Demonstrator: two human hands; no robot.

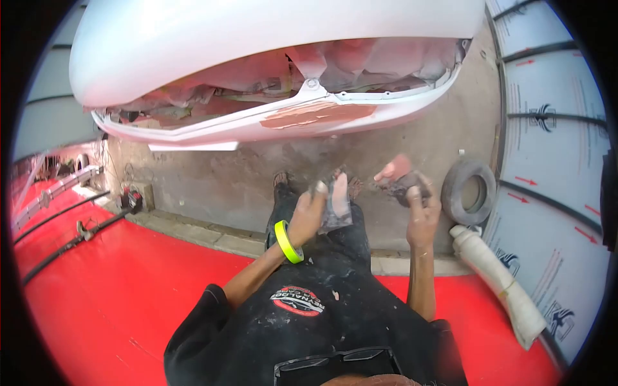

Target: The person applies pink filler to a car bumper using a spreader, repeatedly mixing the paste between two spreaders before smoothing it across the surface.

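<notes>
the person stands on a bare concrete floor (pixel 225 186) beside a red painted floor area (pixel 129 302), looking down over a black shirt (pixel 290 334) with a red and white badge.

left hand (pixel 308 215): raised in front of the body, fingers closed around a grey spreader board (pixel 335 202), which it holds roughly upright with a pale smear near its top edge. a roll of yellow-green tape (pixel 288 242) sits on the left wrist like a bracelet.

right hand (pixel 421 209): raised just right of the board, apart from it, fingers clenched on a small dark tool whose pink-coated blade (pixel 394 169) points up and to the left. the tool's handle is largely hidden by the fingers.

above both hands hangs a white car body panel (pixel 257 45), seen from below. its lower lip carries a reddish-brown filler patch (pixel 318 114), well apart from both hands. pink masking material shows inside the panel's open underside.

surroundings: an old tyre (pixel 473 191) lies on the concrete to the right of the right hand. a rolled white bundle (pixel 499 283) rests below it, against a white sheeted wall with red arrows (pixel 560 161). black hoses (pixel 64 238) cross the red floor at far left.
</notes>
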